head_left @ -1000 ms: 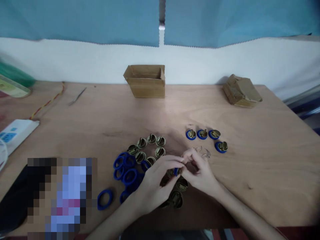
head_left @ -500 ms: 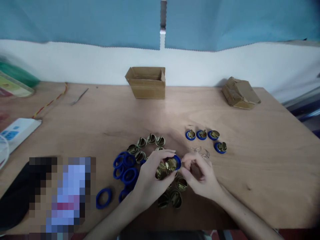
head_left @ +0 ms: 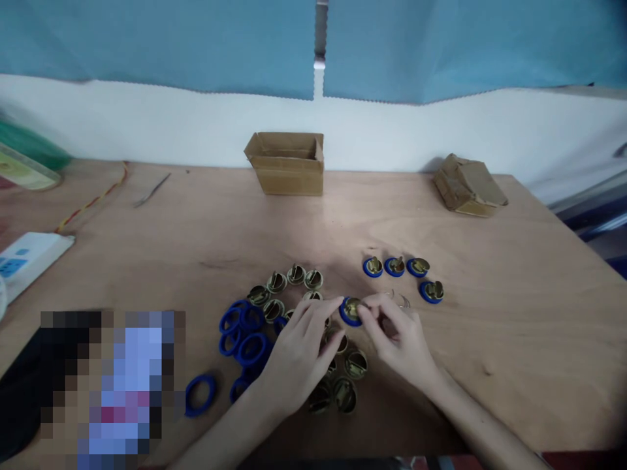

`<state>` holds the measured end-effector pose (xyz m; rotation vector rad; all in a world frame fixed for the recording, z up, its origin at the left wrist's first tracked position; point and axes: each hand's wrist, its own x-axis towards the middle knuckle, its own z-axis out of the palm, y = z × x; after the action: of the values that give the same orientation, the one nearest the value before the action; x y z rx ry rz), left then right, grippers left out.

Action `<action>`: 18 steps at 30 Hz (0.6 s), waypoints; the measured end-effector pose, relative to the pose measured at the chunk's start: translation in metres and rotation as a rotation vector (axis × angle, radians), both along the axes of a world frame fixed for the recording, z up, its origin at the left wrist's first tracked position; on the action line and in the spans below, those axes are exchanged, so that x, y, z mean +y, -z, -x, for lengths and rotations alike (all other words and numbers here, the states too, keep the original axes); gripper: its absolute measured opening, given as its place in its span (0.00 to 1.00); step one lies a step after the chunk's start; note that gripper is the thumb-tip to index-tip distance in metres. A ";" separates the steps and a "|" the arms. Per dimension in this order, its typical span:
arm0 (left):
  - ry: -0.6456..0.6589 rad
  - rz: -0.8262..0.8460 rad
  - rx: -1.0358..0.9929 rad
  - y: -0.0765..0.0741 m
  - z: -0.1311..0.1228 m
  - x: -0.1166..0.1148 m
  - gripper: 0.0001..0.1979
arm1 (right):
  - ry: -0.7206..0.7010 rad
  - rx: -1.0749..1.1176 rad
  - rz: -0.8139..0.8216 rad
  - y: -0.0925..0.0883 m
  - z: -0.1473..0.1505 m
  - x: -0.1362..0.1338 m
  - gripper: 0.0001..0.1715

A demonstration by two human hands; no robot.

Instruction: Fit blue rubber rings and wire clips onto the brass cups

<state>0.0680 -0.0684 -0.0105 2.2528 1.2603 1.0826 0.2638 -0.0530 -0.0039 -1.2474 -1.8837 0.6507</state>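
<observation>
My right hand [head_left: 399, 333] pinches the tab of a round brass-coloured metal piece seated in a blue ring [head_left: 349, 316]. My left hand [head_left: 301, 352] is open, its thumb and forefinger apart; the forefinger's tip is at the ring's left edge, and I cannot tell if it touches. Under and around my left hand lie several loose round brass-coloured pieces [head_left: 345, 394], some partly hidden by it. A heap of blue rings [head_left: 253, 348] lies left of it. Behind my right hand are some thin wire rings [head_left: 403, 301], partly covered.
Several brass-coloured pieces in blue rings [head_left: 394, 266] stand at the right. One blue ring [head_left: 200, 395] lies apart at the left. At the back are an open cardboard box [head_left: 294, 176] and a crumpled one [head_left: 470, 186]. A power strip [head_left: 36, 261] and a blurred-out item lie left.
The ringed metal piece has passed from my left hand to my right and moved slightly right. My left fingers have let go and spread.
</observation>
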 end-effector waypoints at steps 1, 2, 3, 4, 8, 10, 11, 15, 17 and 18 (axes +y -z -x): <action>-0.005 0.005 0.023 0.000 0.000 0.001 0.21 | 0.049 -0.007 0.010 0.000 -0.003 0.003 0.11; -0.007 0.010 0.047 -0.001 0.001 0.002 0.19 | 0.091 -0.016 0.025 0.001 -0.007 0.007 0.11; -0.007 0.015 0.071 -0.001 0.001 0.002 0.17 | 0.122 -0.029 0.037 0.002 -0.010 0.011 0.11; -0.003 0.019 0.096 -0.001 0.001 0.003 0.15 | 0.140 -0.044 0.041 0.004 -0.013 0.015 0.11; 0.069 0.001 0.225 -0.002 -0.001 0.003 0.08 | 0.120 -0.117 0.025 0.014 -0.020 0.026 0.11; 0.099 -0.011 0.280 -0.003 -0.002 0.003 0.07 | 0.108 -0.142 0.038 0.018 -0.020 0.028 0.11; 0.104 -0.013 0.299 -0.003 -0.002 0.003 0.07 | 0.117 -0.153 0.046 0.020 -0.020 0.028 0.11; 0.092 -0.031 0.365 0.000 0.000 0.003 0.08 | 0.201 -0.196 0.044 0.023 -0.021 0.025 0.14; 0.088 -0.028 0.404 0.002 0.002 0.004 0.08 | 0.210 -0.207 0.051 0.023 -0.021 0.023 0.16; 0.087 -0.025 0.417 0.003 0.002 0.004 0.08 | 0.207 -0.208 0.052 0.022 -0.021 0.022 0.16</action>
<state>0.0658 -0.0647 -0.0138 2.6161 1.2847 0.6169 0.2844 -0.0311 -0.0255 -1.5707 -1.8784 0.4775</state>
